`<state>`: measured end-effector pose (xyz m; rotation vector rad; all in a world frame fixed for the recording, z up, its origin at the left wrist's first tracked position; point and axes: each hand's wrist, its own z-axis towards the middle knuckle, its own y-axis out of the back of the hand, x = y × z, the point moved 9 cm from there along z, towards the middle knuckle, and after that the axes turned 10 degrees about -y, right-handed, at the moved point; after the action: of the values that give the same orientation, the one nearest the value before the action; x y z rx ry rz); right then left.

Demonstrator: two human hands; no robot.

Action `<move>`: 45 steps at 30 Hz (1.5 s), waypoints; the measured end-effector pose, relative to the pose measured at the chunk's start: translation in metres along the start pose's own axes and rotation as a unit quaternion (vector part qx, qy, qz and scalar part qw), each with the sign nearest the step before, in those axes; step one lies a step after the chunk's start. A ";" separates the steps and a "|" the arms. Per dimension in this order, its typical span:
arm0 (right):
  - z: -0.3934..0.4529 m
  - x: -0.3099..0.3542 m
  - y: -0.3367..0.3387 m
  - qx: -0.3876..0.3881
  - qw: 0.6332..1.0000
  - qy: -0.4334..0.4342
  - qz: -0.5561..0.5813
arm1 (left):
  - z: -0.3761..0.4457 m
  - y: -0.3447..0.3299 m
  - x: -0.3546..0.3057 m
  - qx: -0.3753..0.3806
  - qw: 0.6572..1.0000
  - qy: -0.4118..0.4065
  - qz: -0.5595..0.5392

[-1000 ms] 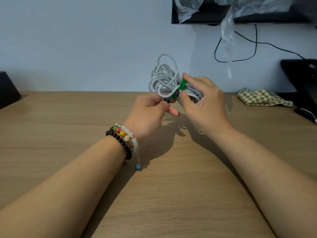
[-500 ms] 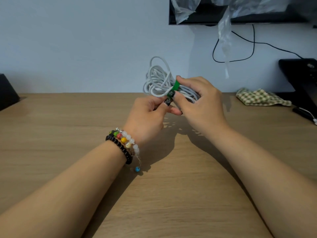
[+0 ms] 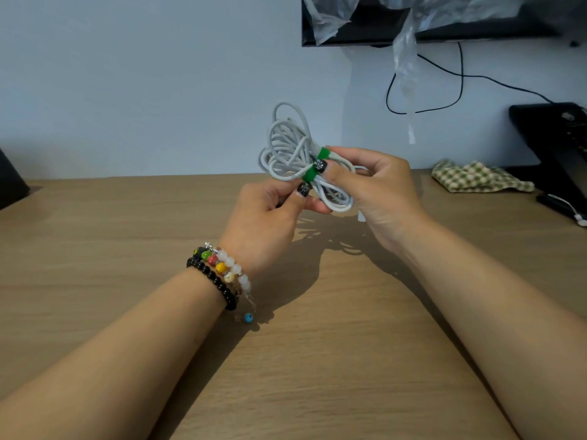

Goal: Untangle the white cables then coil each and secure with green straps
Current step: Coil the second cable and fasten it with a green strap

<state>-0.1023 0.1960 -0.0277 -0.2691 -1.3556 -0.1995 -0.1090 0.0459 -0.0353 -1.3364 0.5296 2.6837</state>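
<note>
A coil of white cable (image 3: 287,147) is held up above the wooden table (image 3: 95,249), its loops fanning out to the upper left. A green strap (image 3: 313,173) runs diagonally across the middle of the bundle. My right hand (image 3: 378,192) grips the right side of the coil, with its thumb pressing on the strap. My left hand (image 3: 270,217) pinches the lower end of the strap and the cable beneath it between thumb and fingers. Beaded bracelets (image 3: 222,274) sit on my left wrist.
A checked cloth (image 3: 476,177) lies at the back right of the table. A black device (image 3: 559,144) and a small black item with a white cord (image 3: 562,206) stand at the far right. A black object (image 3: 11,182) is at the left edge. A screen with plastic film (image 3: 413,17) hangs above.
The coil has been turned a little in my hands, and more of the green strap now shows across the bundle. My right thumb has shifted onto the strap.
</note>
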 end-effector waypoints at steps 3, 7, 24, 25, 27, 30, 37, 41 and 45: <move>-0.002 0.001 -0.002 0.008 1.000 0.005 -0.007 | -0.001 -0.001 -0.001 0.002 1.000 0.002 0.003; -0.003 0.002 -0.005 0.009 0.999 0.026 -0.035 | 0.000 0.000 -0.001 -0.003 1.000 0.006 -0.004; 0.004 0.003 0.003 0.029 0.999 0.019 -0.001 | 0.001 -0.005 -0.007 0.029 0.998 0.011 -0.062; 0.004 0.004 0.003 0.021 0.999 0.028 -0.010 | 0.001 -0.005 -0.007 0.028 0.998 0.012 -0.059; 0.002 0.006 0.004 0.001 0.999 0.047 -0.027 | 0.001 -0.005 -0.007 0.028 0.998 0.013 -0.055; -0.004 0.015 0.006 -0.033 0.994 0.094 -0.051 | 0.001 -0.006 -0.005 0.031 0.998 0.019 -0.054; -0.013 0.030 0.009 -0.105 0.966 0.193 -0.139 | 0.000 -0.006 0.001 0.027 0.997 0.035 -0.066; -0.014 0.032 0.013 -0.135 0.951 0.215 -0.174 | 0.000 -0.006 0.007 0.007 0.995 0.055 -0.081; -0.015 0.031 0.009 -0.104 0.963 0.205 -0.144 | 0.001 -0.003 0.005 -0.010 0.996 0.045 -0.077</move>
<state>-0.0798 0.2004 -0.0011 -0.1916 -0.9557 -0.6108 -0.1123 0.0486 -0.0399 -1.4452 0.3913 2.5211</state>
